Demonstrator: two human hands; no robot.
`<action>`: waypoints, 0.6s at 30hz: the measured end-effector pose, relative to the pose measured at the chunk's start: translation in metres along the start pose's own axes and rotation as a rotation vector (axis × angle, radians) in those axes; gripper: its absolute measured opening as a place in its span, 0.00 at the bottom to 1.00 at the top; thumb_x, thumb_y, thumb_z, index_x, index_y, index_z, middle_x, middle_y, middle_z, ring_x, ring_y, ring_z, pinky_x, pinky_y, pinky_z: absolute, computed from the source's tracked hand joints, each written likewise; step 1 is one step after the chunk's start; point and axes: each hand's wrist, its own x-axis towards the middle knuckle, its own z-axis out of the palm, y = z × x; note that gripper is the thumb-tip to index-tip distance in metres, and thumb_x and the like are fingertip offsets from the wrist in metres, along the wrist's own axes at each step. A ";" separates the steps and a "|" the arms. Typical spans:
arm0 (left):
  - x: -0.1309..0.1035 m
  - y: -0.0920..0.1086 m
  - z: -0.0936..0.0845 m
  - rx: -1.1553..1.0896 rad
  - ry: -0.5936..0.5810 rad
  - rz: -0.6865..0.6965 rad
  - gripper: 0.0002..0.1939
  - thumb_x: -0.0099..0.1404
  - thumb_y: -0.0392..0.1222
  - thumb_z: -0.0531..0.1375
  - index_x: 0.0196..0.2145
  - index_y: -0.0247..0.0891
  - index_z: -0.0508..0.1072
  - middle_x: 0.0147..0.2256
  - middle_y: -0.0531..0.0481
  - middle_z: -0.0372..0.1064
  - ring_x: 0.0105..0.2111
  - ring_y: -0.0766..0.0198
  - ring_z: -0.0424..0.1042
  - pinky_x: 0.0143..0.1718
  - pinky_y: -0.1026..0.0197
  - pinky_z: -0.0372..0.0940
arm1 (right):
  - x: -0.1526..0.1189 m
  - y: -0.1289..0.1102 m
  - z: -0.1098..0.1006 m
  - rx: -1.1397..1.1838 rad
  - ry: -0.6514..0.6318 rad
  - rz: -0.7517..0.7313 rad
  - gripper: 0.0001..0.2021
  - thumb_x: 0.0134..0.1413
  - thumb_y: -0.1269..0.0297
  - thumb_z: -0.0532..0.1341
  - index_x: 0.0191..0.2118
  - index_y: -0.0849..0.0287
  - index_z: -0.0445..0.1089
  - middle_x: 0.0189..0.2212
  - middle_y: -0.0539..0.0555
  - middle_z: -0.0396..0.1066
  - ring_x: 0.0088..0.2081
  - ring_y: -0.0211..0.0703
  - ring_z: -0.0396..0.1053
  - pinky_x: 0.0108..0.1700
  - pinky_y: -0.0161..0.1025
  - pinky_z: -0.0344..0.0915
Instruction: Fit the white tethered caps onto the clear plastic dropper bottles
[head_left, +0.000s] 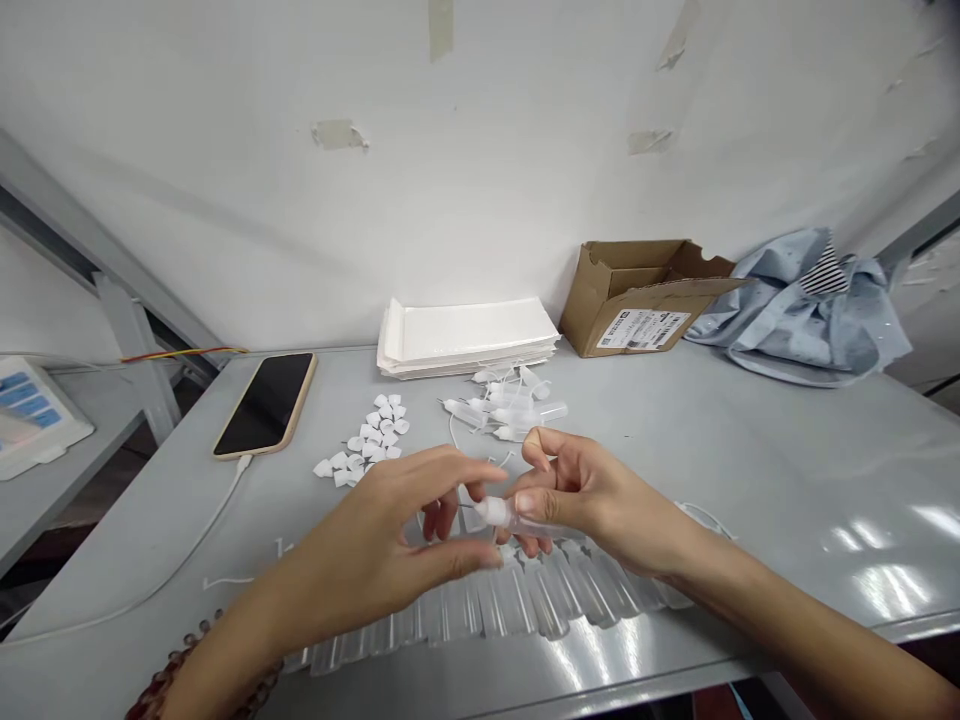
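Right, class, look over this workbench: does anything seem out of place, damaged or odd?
Nothing looks spilled. Torn tape scraps cling to the wall, like leftovers from something removed. A pale blue cloth lies crumpled beside the open cardboard box, seemingly unrelated to the small bottle in the right hand.

On the table (720,450), 1 phone (268,405) lies left of the caps (367,431). The row of bottles (457,605) is before them; behind is the paper stack (472,332), with the box (630,325), then the cloth (795,335), to its right.
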 end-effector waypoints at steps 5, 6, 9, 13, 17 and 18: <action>0.002 0.003 0.006 0.020 -0.006 -0.153 0.17 0.69 0.50 0.51 0.30 0.39 0.70 0.23 0.57 0.64 0.22 0.70 0.61 0.21 0.68 0.55 | 0.000 -0.001 0.004 -0.036 0.037 0.004 0.22 0.49 0.59 0.67 0.30 0.54 0.49 0.23 0.47 0.74 0.24 0.35 0.67 0.26 0.33 0.58; 0.002 0.003 0.008 0.034 -0.011 -0.143 0.18 0.70 0.49 0.49 0.28 0.39 0.69 0.22 0.57 0.64 0.21 0.70 0.60 0.22 0.67 0.55 | 0.000 0.000 0.004 -0.033 0.031 0.014 0.22 0.49 0.59 0.67 0.30 0.54 0.49 0.23 0.48 0.74 0.24 0.35 0.67 0.26 0.33 0.58; -0.001 0.003 0.010 0.084 0.016 -0.041 0.11 0.70 0.44 0.50 0.34 0.40 0.69 0.26 0.56 0.65 0.25 0.69 0.62 0.26 0.67 0.57 | 0.002 0.003 0.002 -0.004 0.026 0.043 0.21 0.50 0.59 0.66 0.30 0.54 0.48 0.21 0.47 0.73 0.22 0.35 0.66 0.26 0.33 0.57; -0.003 0.002 0.008 0.132 0.083 0.109 0.06 0.68 0.41 0.54 0.42 0.42 0.69 0.32 0.54 0.67 0.32 0.66 0.64 0.32 0.66 0.60 | 0.002 0.002 0.000 0.009 0.024 0.048 0.20 0.53 0.60 0.65 0.31 0.54 0.47 0.20 0.45 0.72 0.22 0.35 0.66 0.25 0.33 0.57; -0.001 0.003 0.007 0.105 0.141 -0.071 0.11 0.64 0.51 0.58 0.35 0.41 0.72 0.27 0.56 0.66 0.25 0.68 0.60 0.24 0.67 0.56 | -0.001 -0.001 0.008 -0.084 0.048 0.017 0.17 0.56 0.64 0.62 0.32 0.54 0.47 0.21 0.44 0.71 0.23 0.34 0.65 0.28 0.33 0.58; 0.000 0.003 0.007 0.092 0.136 -0.115 0.14 0.65 0.52 0.56 0.30 0.39 0.71 0.24 0.56 0.64 0.22 0.69 0.59 0.22 0.67 0.54 | -0.002 0.000 0.010 -0.121 0.069 -0.005 0.16 0.56 0.66 0.61 0.31 0.54 0.47 0.22 0.45 0.70 0.24 0.34 0.65 0.28 0.34 0.58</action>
